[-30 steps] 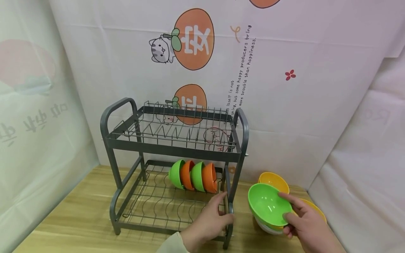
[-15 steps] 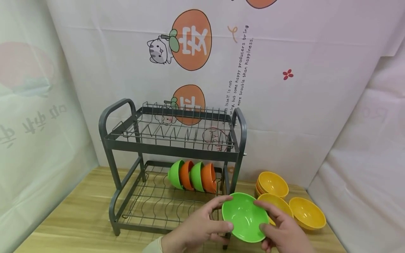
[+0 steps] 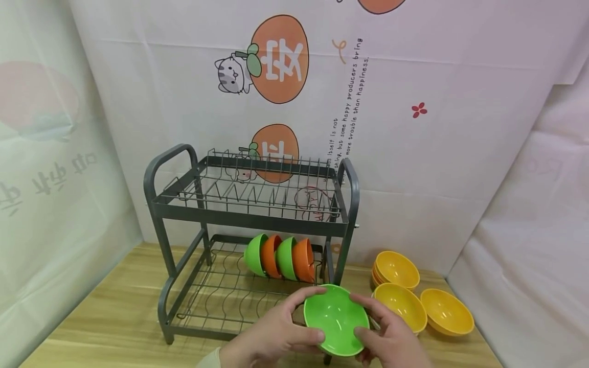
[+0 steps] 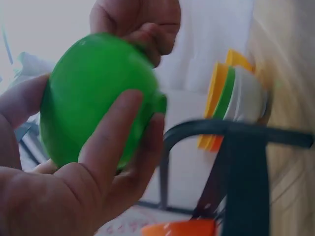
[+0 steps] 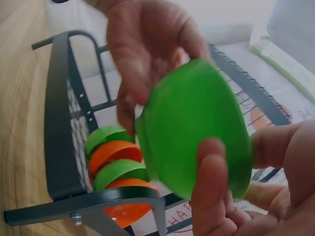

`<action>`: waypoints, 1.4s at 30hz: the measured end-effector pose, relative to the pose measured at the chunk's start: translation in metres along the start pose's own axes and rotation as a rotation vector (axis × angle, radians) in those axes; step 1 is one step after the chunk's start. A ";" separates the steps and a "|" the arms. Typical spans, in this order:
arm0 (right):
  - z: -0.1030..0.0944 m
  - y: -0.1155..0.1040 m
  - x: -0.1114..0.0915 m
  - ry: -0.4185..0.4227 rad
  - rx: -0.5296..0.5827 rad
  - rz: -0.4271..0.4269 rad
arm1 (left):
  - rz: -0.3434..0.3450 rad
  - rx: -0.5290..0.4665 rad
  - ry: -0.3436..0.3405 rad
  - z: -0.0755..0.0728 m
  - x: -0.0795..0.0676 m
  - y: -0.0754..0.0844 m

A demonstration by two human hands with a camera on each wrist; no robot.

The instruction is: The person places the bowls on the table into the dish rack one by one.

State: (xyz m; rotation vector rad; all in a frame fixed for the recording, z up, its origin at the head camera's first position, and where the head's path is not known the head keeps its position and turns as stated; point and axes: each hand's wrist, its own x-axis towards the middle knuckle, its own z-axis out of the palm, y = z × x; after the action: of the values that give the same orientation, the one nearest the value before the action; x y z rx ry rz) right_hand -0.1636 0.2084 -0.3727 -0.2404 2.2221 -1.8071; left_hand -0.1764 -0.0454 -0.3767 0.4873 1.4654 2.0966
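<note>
A green bowl is held between both hands in front of the rack's right front corner, its inside facing up toward the head camera. My left hand grips its left side, thumb at the rim and fingers under the outer wall, as the left wrist view shows. On the opposite side my right hand pinches the rim, with fingers against the outside in the right wrist view. Green and orange bowls stand on edge in a row on the lower tier of the dark grey dish rack.
Yellow bowls lie right of the rack: a rear stack, a nearer stack and another yellow bowl at the far right. The rack's upper tier has upright wire dividers. Printed cloth hangs behind the wooden table.
The right hand has carried the green bowl leftward from above the yellow bowls. The left hand has come to its left side and taken hold, and both have shifted slightly left.
</note>
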 end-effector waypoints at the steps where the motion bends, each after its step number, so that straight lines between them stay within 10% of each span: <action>1: 0.003 0.000 0.002 0.024 -0.023 -0.010 | 0.001 0.033 0.022 -0.002 -0.002 0.002; 7: 0.021 0.003 0.016 0.266 -0.227 -0.034 | 0.029 0.456 0.241 -0.019 -0.019 0.023; 12: 0.033 0.008 0.032 0.275 -0.254 -0.034 | 0.063 0.913 0.445 -0.035 -0.032 0.045; 20: 0.047 0.013 0.048 0.368 -0.447 -0.029 | -0.021 1.229 0.708 -0.070 -0.037 0.072; 31: 0.051 0.010 0.046 0.383 -0.549 -0.068 | -0.061 1.409 0.745 -0.117 -0.010 0.076; 42: 0.053 0.013 0.047 0.372 -0.545 -0.069 | 0.011 1.513 0.635 -0.147 0.020 0.059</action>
State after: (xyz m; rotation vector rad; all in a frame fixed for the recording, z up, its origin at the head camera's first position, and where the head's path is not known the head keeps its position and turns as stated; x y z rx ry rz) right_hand -0.1915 0.1482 -0.3996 -0.0854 2.9769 -1.3170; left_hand -0.2881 -0.1588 -0.3721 0.2856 3.2454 0.7239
